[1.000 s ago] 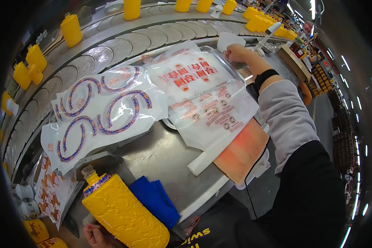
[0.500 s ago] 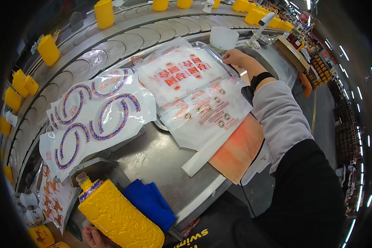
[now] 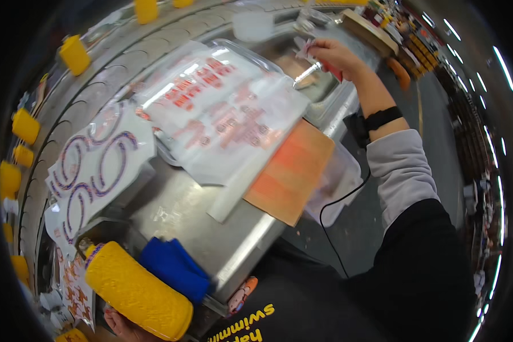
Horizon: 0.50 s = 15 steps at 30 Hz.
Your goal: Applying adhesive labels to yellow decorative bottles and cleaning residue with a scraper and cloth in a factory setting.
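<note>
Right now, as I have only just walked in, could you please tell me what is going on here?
One person is working with both hands. The left hand is against the lower side of a tilted yellow bottle, mostly hidden by it. The right hand, stretched out past the red-printed sheets, has a small pale piece at its fingertips, too blurred to identify. A blue cloth lies beside the bottle.

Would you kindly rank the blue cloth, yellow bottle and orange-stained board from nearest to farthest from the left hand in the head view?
1. Embossed yellow bottle: partly covering the left hand.
2. Blue cloth: right of the bottle.
3. Orange-stained board: farther upper right.
</note>
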### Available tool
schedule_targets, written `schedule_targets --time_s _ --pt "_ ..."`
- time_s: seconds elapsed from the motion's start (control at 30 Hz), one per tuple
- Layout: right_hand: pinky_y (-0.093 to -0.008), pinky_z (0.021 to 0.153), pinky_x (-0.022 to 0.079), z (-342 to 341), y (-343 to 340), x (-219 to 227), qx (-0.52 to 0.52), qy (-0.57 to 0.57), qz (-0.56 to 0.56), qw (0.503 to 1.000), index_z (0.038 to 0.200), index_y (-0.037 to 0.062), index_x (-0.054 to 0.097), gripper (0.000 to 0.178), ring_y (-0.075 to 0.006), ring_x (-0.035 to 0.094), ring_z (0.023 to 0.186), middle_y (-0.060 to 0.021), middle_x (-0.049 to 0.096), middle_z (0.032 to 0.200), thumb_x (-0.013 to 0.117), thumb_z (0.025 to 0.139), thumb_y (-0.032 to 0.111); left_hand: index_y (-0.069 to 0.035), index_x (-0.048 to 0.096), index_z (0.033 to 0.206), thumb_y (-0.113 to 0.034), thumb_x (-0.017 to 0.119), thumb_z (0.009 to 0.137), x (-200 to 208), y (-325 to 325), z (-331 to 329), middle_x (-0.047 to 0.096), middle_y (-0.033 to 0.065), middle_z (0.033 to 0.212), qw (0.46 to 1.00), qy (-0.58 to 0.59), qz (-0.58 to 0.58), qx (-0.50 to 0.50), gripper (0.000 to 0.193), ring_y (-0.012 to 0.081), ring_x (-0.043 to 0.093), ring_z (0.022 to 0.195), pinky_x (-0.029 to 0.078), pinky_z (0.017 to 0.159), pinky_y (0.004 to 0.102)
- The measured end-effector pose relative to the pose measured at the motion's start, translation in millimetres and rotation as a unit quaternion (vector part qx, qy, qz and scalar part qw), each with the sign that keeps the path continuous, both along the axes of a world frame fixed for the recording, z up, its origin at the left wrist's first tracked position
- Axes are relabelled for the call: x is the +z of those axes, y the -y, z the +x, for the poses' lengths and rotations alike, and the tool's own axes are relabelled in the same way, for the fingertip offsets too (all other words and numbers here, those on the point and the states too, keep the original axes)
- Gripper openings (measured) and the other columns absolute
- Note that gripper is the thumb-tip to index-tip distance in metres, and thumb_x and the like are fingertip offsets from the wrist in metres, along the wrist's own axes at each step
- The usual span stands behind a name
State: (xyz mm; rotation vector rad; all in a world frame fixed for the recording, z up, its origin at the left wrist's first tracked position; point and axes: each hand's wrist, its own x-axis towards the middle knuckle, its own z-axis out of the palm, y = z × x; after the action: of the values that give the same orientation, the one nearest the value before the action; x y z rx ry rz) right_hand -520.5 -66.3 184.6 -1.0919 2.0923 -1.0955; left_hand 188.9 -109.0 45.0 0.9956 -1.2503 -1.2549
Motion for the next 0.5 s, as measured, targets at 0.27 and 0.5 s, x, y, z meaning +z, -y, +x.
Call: schedule_targets --time_s 0.27,0.5 --pt "-0.0319 0.059 0.05 18 -207 -79 -0.132 0.33 -0.242 0.903 0.114 0.0043 0.056 0.03 -0.0178 0.06 0.089 -0.0078 0.063 0.099 0.06 0.088 0.017 0.005 0.053 0.119 -0.017 0.05 0.095 58 -2 -28 0.056 0.0147 0.122 0.792 0.462 -0.399 -0.012 0.033 0.0239 0.054 0.11 0.038 0.098 0.0348" --pt "-0.0326 0.049 0.043 22 -304 -248 -0.363 0.067 0.298 0.88 0.128 0.009 0.056 0.049 -0.0182 0.051 0.058 -0.0082 0.065 0.091 0.061 0.079 0.016 0.007 0.049 0.125 -0.02 0.055 0.093 39 -12 -33 0.053 0.0199 0.127 0.858 0.422 -0.292 0.028 0.043 0.0314 0.051 0.116 0.036 0.102 0.0392"
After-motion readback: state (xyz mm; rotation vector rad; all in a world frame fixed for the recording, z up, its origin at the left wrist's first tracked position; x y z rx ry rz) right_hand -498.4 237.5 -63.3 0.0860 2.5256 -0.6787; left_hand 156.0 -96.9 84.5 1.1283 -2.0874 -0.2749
